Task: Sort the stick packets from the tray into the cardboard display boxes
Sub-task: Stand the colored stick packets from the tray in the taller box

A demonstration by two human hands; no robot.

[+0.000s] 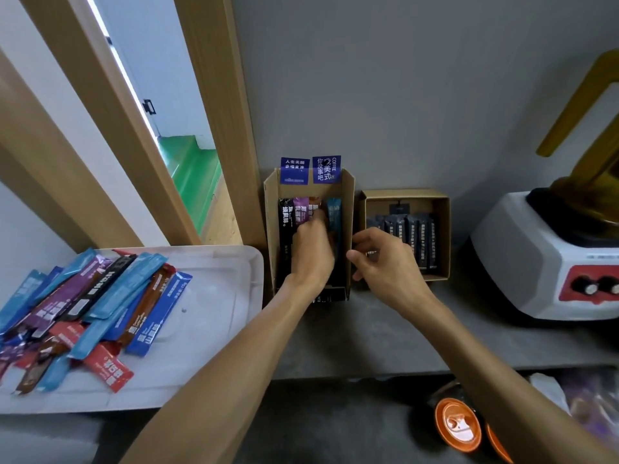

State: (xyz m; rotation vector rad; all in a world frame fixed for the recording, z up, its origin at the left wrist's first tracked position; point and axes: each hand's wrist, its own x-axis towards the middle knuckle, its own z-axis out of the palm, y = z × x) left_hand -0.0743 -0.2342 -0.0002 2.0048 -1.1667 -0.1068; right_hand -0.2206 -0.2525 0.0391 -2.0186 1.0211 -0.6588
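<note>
A white tray [214, 296] at the left holds a loose heap of several stick packets [97, 296] in blue, purple, black, brown and red. A tall cardboard display box [348, 209] stands against the wall with black, purple, brown and blue packets upright inside. My left hand [311, 252] reaches into this box, its fingertips on the brown packet [314, 204] among the others. My right hand [382, 259] grips the box's right wall near its front. A second, lower cardboard box [442, 236] to the right holds several dark packets [412, 229].
A white blender base [536, 259] with red panel and amber jar stands at the far right on the grey counter [368, 336]. Below the counter edge lie orange-lidded containers [457, 425]. A wooden door frame [221, 112] rises behind the tray.
</note>
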